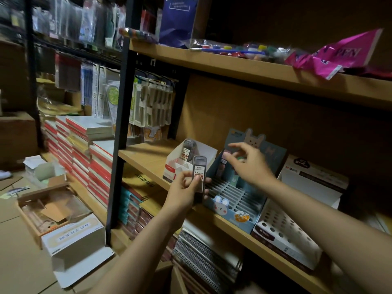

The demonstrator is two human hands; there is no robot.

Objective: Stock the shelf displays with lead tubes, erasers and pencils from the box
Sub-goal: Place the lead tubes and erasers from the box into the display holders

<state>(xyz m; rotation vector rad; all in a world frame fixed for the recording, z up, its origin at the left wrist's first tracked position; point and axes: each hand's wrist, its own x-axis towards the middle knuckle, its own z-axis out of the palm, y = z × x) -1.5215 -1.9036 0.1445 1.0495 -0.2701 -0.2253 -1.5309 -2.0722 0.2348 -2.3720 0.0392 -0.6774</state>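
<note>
The left hand [184, 188] pinches a lead tube [199, 174] upright between thumb and curled fingers, its grip closed round the lower half of the tube, just in front of the wooden shelf [146, 158]. The tube is dark and clear, with a white label reading 0.7. At 11 o'clock from it, close by, a white display box [186, 164] sits on the shelf with a second lead tube [187, 151] standing upright in it.

The right hand [247, 164] reaches in at 3 o'clock of the held tube, over the back of a blue rabbit-printed display [233, 200] with slotted rows. Its fingers are spread and lightly bent, the thumb and forefinger close together at a small pale item [240, 159] in the display's rear; whether they have hold of it I cannot tell, since the fingertips are blurred.

At 4 o'clock from the blue display stands a white display with round holes [284, 232], touching its side. On the floor at 8 o'clock lies an open cardboard box [48, 211], with a white carton [74, 240] beside it. The upper shelf carries a pink packet marked PEN [339, 54].
</note>
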